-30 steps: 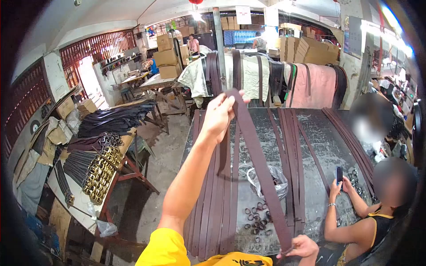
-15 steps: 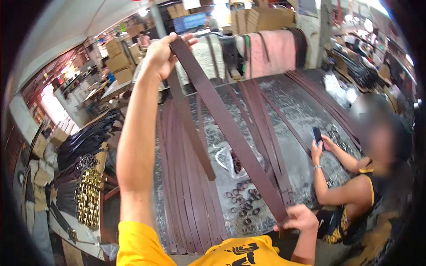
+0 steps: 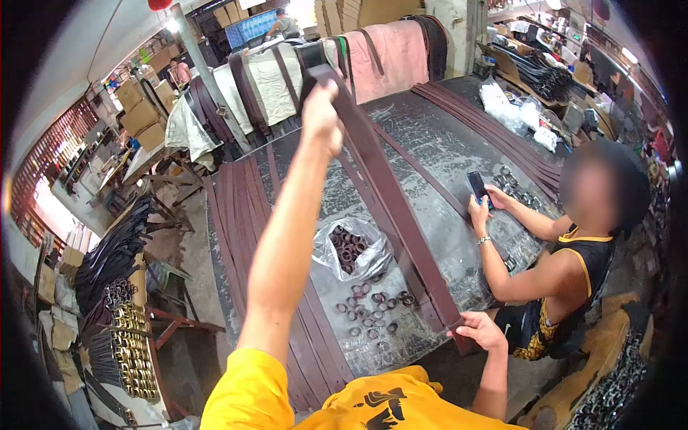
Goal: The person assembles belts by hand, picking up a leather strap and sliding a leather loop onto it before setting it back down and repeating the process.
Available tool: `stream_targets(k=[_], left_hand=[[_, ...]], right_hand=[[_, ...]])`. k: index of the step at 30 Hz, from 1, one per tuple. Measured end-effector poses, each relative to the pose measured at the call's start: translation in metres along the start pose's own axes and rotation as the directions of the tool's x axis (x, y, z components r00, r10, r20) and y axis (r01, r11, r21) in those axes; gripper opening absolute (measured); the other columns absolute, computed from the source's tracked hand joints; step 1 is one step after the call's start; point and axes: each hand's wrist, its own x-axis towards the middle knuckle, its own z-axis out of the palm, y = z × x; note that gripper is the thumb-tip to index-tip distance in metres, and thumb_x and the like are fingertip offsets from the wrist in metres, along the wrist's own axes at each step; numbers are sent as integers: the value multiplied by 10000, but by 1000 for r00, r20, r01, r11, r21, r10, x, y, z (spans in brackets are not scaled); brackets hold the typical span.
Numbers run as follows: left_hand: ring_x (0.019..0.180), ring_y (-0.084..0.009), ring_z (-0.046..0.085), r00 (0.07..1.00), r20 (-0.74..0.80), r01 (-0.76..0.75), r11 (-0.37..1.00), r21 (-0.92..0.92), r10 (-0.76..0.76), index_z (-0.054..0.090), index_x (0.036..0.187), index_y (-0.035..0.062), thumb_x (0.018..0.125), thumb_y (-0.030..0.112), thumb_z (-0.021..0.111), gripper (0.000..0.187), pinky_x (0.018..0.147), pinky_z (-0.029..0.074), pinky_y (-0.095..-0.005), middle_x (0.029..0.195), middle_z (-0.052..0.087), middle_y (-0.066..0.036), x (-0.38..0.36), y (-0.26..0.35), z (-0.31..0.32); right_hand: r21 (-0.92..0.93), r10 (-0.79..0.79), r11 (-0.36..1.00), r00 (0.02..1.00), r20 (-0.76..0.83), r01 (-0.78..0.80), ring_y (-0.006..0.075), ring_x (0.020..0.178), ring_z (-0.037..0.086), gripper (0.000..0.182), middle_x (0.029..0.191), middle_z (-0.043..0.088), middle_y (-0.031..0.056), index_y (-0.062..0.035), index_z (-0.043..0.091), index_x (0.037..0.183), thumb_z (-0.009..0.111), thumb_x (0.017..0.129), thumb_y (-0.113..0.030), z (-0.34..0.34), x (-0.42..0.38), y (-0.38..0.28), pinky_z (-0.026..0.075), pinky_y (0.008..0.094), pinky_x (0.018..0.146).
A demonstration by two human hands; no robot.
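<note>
Head view: one flat, dark brown strap [image 3: 390, 208], stretched diagonally above a scuffed black table [image 3: 423, 150]; upper end clasped by left hand [image 3: 324, 123], lower end pinched by right hand [image 3: 480, 332]. Crinkled clear bag [image 3: 374, 262] of rings, now unobscured by the strap. Left fingertips indistinct.
</note>
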Motion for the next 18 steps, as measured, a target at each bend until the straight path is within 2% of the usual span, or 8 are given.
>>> stream_targets(k=[2, 3, 4, 5, 7, 9, 12, 18], left_hand=[[848, -184, 573, 971, -57, 225, 969, -101, -232, 568, 1056, 108, 940, 248, 439, 224, 777, 483, -355, 973, 592, -31, 2, -85, -33], [774, -175, 563, 924, -121, 357, 932, -65, -362, 565, 987, 98, 917, 274, 486, 206, 684, 475, -336, 930, 593, -44, -2, -135, -55], [723, -185, 544, 865, -294, 483, 833, 272, -406, 564, 968, 79, 891, 268, 524, 208, 584, 435, -338, 920, 588, -66, -34, -145, -51], [947, -271, 552, 861, -234, 509, 782, 360, -452, 493, 1168, -7, 865, 269, 527, 411, 790, 453, -407, 1100, 566, -150, -18, -263, -126], [887, -228, 532, 712, -473, 686, 368, 628, -520, 481, 1194, 13, 867, 248, 544, 407, 693, 424, -373, 1093, 554, -155, -91, -180, -76], [1014, -239, 529, 739, -407, 660, 454, 599, -538, 328, 1357, 21, 866, 241, 544, 579, 815, 419, -364, 1213, 520, -167, -109, -251, -140], [1065, -236, 534, 702, -145, 699, 637, 326, -697, 271, 1395, 35, 908, 208, 495, 564, 875, 422, -359, 1272, 503, -147, -166, -190, -137], [978, -203, 593, 706, -145, 707, 680, 194, -693, 332, 1360, 21, 919, 222, 517, 518, 846, 439, -313, 1169, 584, -129, -260, -117, -182]], right_hand=[[-6, 85, 996, 995, -57, -85, 164, 860, 632, 267, 940, 666, 107, 55, 576, 1091, 587, 828, 8, -15, -18, 16, 478, 289, 783], [-11, 138, 990, 987, -85, -140, 170, 858, 634, 263, 933, 666, 107, 58, 578, 1081, 588, 823, 9, -22, -29, 29, 477, 296, 784], [-5, 180, 983, 979, -99, -181, 169, 849, 634, 265, 929, 667, 104, 55, 580, 1083, 583, 821, 20, -31, -38, 44, 476, 288, 778], [7, 224, 975, 969, -109, -224, 167, 846, 634, 267, 931, 667, 106, 54, 581, 1083, 584, 818, 23, -40, -46, 59, 475, 285, 778], [39, 305, 952, 944, -126, -302, 164, 842, 634, 271, 934, 668, 110, 53, 583, 1084, 586, 814, 28, -52, -59, 85, 473, 280, 777], [6, 375, 926, 915, -150, -378, 154, 838, 630, 281, 940, 670, 116, 51, 584, 1087, 594, 807, 29, -54, -68, 95, 466, 269, 788], [3, 405, 912, 900, -162, -410, 156, 860, 628, 291, 946, 671, 114, 52, 578, 1098, 589, 808, 30, -52, -75, 108, 458, 265, 808], [43, 423, 906, 898, -120, -421, 168, 895, 623, 320, 982, 660, 125, 55, 557, 1123, 593, 808, 16, -42, -43, 111, 457, 283, 835]])
